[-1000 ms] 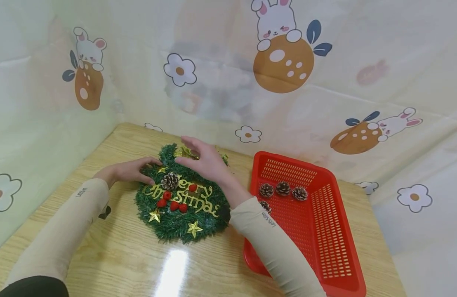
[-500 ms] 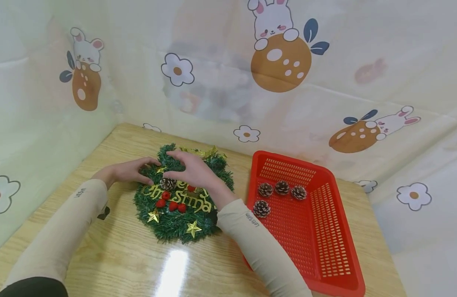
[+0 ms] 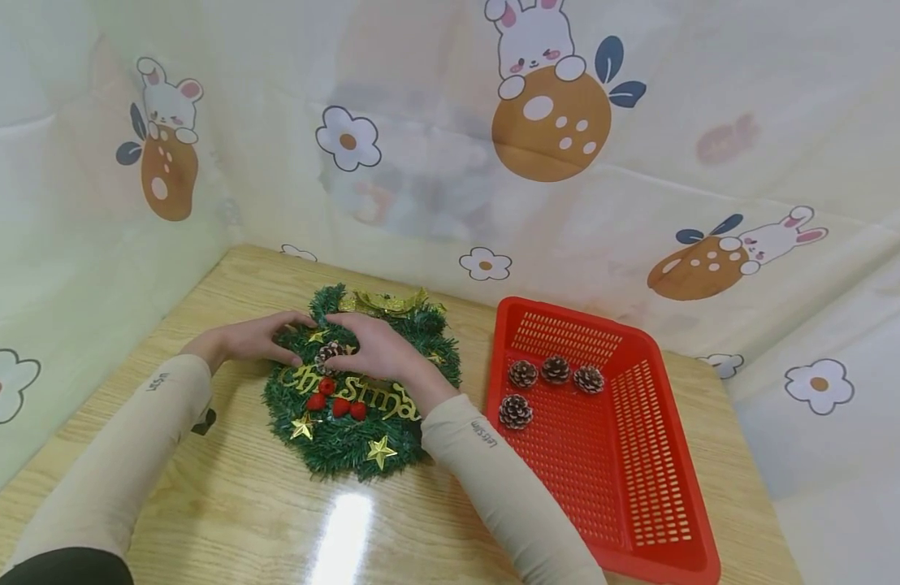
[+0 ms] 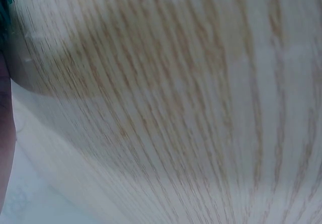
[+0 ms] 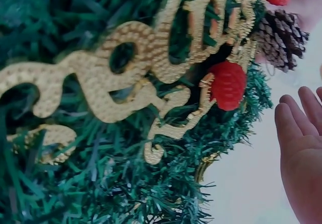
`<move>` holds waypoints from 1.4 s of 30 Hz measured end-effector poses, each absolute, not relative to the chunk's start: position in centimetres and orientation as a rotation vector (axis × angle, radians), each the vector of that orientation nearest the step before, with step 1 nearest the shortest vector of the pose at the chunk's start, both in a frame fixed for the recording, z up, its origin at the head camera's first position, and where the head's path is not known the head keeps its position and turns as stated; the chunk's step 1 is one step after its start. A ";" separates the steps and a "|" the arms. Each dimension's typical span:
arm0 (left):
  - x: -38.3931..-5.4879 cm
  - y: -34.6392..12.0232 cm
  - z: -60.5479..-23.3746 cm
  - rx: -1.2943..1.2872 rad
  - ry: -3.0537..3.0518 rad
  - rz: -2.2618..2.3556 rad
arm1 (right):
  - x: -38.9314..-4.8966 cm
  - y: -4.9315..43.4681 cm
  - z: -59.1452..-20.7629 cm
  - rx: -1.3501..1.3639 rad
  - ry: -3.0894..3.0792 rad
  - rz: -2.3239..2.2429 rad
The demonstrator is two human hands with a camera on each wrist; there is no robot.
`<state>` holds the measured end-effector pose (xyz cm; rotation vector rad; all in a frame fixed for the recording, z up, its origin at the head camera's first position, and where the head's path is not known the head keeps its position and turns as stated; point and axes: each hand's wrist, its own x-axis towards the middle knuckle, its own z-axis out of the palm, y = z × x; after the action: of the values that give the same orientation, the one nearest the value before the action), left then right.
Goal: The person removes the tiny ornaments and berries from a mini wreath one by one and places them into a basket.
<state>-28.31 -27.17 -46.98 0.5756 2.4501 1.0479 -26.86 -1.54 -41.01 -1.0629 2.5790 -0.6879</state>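
A green Christmas wreath (image 3: 355, 451) lies on the wooden table, with gold lettering (image 5: 121, 78), gold stars and red berries on it. My left hand (image 3: 256, 337) grips the wreath's left edge, thumb and fingers curved over the greenery. A brown pine cone (image 5: 283, 40) with pale tips sits on the wreath near that hand. My right hand (image 3: 380, 349) hovers over the wreath beside this cone, its thumb overlapping the cone in the head view. In the right wrist view its fingers (image 5: 297, 116) are fairly straight, with space between them and the cone.
To the right stands a red plastic basket (image 3: 687, 479) with perforated walls; several pine cones (image 3: 556, 370) lie in its far left part. A gold bow (image 3: 384, 303) tops the wreath. A curtain printed with rabbits and flowers (image 3: 486, 264) borders the table at the back and sides.
My right hand has come left and down over the wreath toward the pine cone, uncovering more of the basket. The left hand has stayed at the wreath's edge.
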 end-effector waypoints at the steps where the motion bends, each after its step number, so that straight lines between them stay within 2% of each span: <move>1: -28.3 -27.2 -47.0 0.573 2.448 1.050 | -26.9 -1.5 -41.1 -1.066 2.580 -0.679; 42: -27.8 -27.0 -46.3 0.557 2.417 1.072 | -27.0 -2.0 -42.4 -1.191 2.563 -0.425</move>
<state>-27.79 -27.05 -46.32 0.5573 2.4166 1.0722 -26.95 -1.99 -42.42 -1.1912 2.5626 -0.4246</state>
